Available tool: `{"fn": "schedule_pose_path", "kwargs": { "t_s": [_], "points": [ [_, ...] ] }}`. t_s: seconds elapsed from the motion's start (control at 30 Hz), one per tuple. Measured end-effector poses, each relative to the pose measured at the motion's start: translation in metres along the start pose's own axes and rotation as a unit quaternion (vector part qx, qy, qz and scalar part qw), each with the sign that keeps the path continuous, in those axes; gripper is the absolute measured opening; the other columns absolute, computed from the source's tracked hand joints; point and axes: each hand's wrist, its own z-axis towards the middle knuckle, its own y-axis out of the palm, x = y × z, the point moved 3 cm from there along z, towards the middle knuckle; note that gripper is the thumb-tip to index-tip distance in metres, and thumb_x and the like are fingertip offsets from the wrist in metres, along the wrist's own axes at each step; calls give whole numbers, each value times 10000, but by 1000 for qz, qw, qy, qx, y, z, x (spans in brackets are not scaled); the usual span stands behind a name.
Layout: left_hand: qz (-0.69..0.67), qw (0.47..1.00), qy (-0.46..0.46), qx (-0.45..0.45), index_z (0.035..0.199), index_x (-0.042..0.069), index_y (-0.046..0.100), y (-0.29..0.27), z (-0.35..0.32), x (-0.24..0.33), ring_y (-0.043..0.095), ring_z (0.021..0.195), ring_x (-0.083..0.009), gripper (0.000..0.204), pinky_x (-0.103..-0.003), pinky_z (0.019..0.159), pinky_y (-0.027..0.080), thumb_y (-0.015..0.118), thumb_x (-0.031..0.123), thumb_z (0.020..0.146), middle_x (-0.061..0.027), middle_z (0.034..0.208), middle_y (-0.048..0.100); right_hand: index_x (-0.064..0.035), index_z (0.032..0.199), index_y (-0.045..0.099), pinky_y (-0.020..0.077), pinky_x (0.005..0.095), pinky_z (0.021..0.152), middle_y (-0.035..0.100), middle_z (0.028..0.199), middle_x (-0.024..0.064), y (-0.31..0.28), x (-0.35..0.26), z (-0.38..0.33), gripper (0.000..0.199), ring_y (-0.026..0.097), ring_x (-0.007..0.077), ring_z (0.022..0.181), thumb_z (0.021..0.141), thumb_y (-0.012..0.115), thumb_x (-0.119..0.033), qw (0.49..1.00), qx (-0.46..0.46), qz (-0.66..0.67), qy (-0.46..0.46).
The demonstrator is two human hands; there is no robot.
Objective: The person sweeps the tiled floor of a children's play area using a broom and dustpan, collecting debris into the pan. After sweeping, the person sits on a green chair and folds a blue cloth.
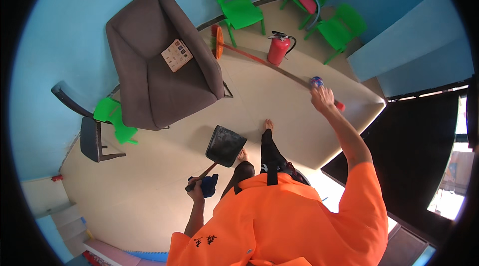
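My right hand is stretched out forward and grips the long red handle of a broom. The broom's orange and green bristle head rests on the floor beside the brown armchair. My left hand hangs low at my side and holds the handle of a black dustpan, together with a dark blue cloth. The dustpan's scoop hovers just in front of my bare feet.
A red fire extinguisher stands on the beige tiled floor behind the broom handle. Three green plastic chairs line the blue back wall. A small green chair and a dark chair sit at left. A dark doorway opens at right.
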Motion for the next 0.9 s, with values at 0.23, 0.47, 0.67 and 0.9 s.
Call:
{"fn": "schedule_pose_path", "kwargs": {
  "t_s": [0.23,0.47,0.67,0.9],
  "points": [
    [-16,996,-14,90,787,31,624,33,-20,30,533,769,-146,116,-274,770,406,597,-19,686,-29,776,563,-61,932,670,530,397,745,660,953,138,-20,-74,203,204,643,278,928,807,519,-117,991,-110,71,-15],
    [-41,990,-49,129,769,45,602,71,-25,60,513,807,-147,95,-283,807,394,588,-12,694,-25,803,550,-32,1027,581,515,450,751,638,976,177,49,-30,186,253,626,355,923,805,497,-118,963,-214,159,-46],
    [0,995,-49,84,774,42,594,96,0,70,514,805,-156,95,-293,801,400,582,-10,696,-30,809,548,-24,1007,495,497,497,731,617,863,242,83,44,22,221,616,417,840,843,457,-166,952,-235,191,44],
    [25,995,-2,-95,792,46,607,118,43,70,529,802,-149,123,-283,797,414,577,-35,704,-22,807,548,-54,989,539,485,480,649,623,801,188,39,71,-179,217,618,370,777,884,495,-239,890,-353,214,192]
  ]
}}
